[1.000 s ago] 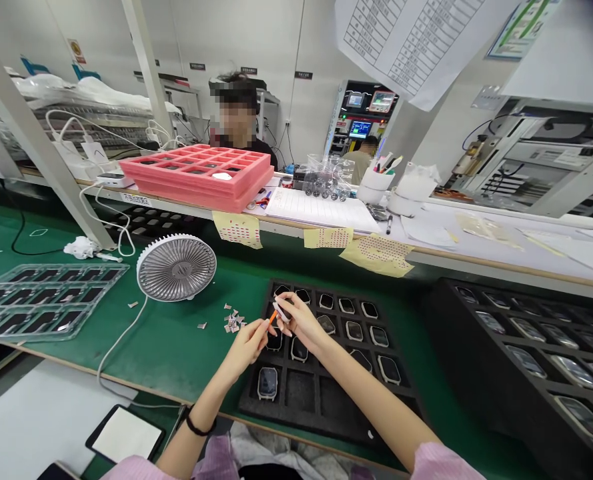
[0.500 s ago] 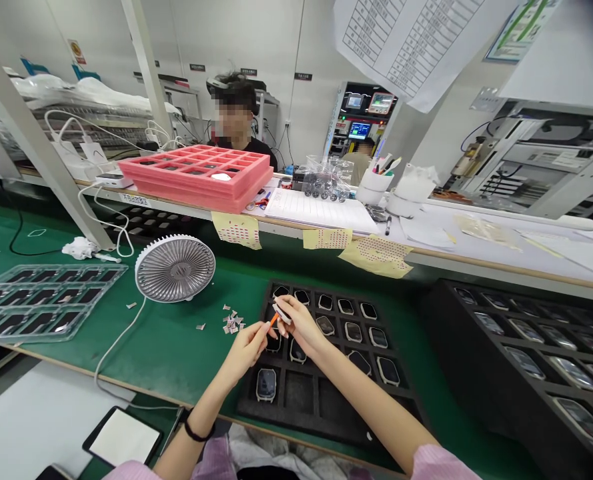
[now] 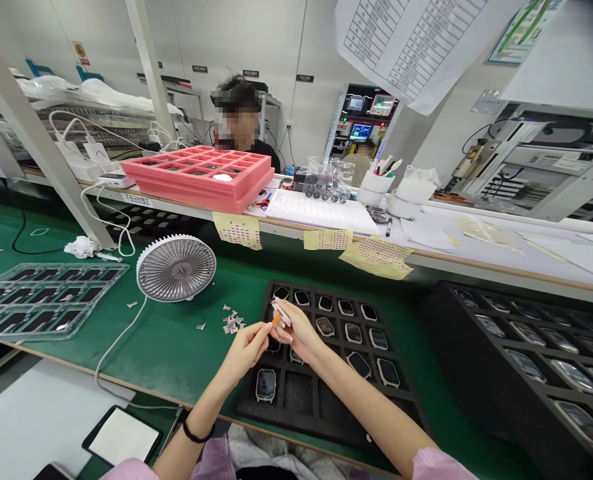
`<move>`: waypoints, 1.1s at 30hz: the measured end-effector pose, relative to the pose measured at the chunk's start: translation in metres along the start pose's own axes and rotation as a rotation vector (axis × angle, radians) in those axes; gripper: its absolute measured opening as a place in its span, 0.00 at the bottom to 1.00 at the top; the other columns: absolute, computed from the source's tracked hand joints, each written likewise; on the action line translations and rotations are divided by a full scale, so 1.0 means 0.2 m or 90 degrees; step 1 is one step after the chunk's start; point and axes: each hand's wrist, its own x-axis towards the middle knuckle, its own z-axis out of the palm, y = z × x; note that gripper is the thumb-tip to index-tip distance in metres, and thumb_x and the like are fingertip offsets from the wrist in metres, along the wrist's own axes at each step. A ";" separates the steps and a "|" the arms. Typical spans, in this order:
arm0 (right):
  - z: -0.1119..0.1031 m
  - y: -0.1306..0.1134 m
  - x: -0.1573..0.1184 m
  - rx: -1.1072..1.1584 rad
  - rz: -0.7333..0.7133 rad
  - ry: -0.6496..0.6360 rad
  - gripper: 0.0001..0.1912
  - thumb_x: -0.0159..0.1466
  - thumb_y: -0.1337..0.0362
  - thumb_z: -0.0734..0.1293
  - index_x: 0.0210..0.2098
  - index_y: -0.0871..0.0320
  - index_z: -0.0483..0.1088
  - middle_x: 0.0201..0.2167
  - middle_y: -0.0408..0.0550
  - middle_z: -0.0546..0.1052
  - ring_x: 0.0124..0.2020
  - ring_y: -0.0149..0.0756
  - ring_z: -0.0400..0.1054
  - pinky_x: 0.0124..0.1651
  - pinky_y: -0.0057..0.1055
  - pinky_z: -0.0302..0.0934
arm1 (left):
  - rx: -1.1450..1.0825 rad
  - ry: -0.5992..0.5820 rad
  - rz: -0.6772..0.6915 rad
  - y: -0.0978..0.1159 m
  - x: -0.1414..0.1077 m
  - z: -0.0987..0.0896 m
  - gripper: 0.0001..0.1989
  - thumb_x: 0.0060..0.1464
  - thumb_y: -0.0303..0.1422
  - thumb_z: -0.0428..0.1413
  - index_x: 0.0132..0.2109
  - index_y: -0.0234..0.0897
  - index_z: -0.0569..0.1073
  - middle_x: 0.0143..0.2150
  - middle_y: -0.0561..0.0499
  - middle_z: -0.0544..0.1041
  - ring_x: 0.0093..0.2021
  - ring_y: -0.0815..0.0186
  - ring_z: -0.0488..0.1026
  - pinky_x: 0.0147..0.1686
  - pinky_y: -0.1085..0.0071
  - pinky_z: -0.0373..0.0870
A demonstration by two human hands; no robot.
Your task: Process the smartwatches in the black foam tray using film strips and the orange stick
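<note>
My left hand (image 3: 249,348) is closed in a pinch on a small orange strip (image 3: 276,320). The strip reaches to the edge of a pale watch case (image 3: 282,312), which the fingers of my right hand (image 3: 299,328) grip. Both hands are together above the left side of a black foam tray (image 3: 296,393). Rows of smartwatch bodies with dark screens sit in its pockets, among them one watch (image 3: 265,385) at the near left. My right forearm covers part of the tray, and my fingers hide much of the held watch case.
Small silvery-pink pieces (image 3: 233,323) lie on the green mat left of the tray. Beyond them stand a round fan (image 3: 177,268) and a clear tray of dark parts (image 3: 89,300). More watches fill a black tray (image 3: 476,347) at right. A person (image 3: 241,127) sits behind the shelf.
My right hand has turned slightly, tilting the watch case so more of its pale side shows. The left hand keeps its pinch on the orange strip, almost unmoved.
</note>
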 end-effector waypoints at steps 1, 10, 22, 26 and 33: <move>0.01 0.00 0.00 0.031 0.014 -0.019 0.20 0.55 0.50 0.71 0.25 0.58 0.62 0.11 0.32 0.61 0.08 0.19 0.49 0.11 0.19 0.37 | -0.012 0.009 0.014 0.01 0.00 0.01 0.27 0.50 0.57 0.50 0.30 0.34 0.68 0.14 0.63 0.53 0.11 0.79 0.44 0.10 0.80 0.41; 0.03 0.02 0.00 0.086 0.025 -0.024 0.19 0.54 0.52 0.72 0.23 0.59 0.62 0.10 0.34 0.62 0.08 0.16 0.43 0.10 0.19 0.33 | -0.113 0.039 0.026 -0.03 -0.02 0.05 0.25 0.48 0.56 0.54 0.28 0.35 0.66 0.14 0.64 0.52 0.12 0.80 0.43 0.10 0.81 0.42; 0.00 0.09 0.00 -0.163 -0.065 0.010 0.15 0.57 0.51 0.66 0.35 0.54 0.62 0.16 0.32 0.64 0.10 0.22 0.50 0.12 0.20 0.46 | -0.112 0.117 0.005 -0.01 0.01 0.05 0.24 0.45 0.53 0.58 0.26 0.38 0.58 0.16 0.64 0.52 0.13 0.79 0.43 0.12 0.81 0.39; -0.12 0.06 0.07 -0.249 -0.156 0.111 0.16 0.58 0.48 0.63 0.37 0.53 0.61 0.18 0.32 0.63 0.11 0.23 0.52 0.13 0.21 0.47 | -0.091 0.212 0.001 -0.03 -0.01 -0.06 0.22 0.48 0.52 0.55 0.27 0.40 0.57 0.17 0.64 0.50 0.14 0.78 0.43 0.13 0.80 0.41; -0.27 0.10 0.20 -0.606 -0.218 0.206 0.07 0.60 0.57 0.63 0.34 0.53 0.64 0.23 0.38 0.67 0.25 0.33 0.63 0.29 0.29 0.58 | 0.408 0.250 -0.002 -0.06 -0.05 -0.30 0.16 0.55 0.43 0.49 0.24 0.39 0.62 0.19 0.57 0.60 0.20 0.69 0.60 0.22 0.76 0.50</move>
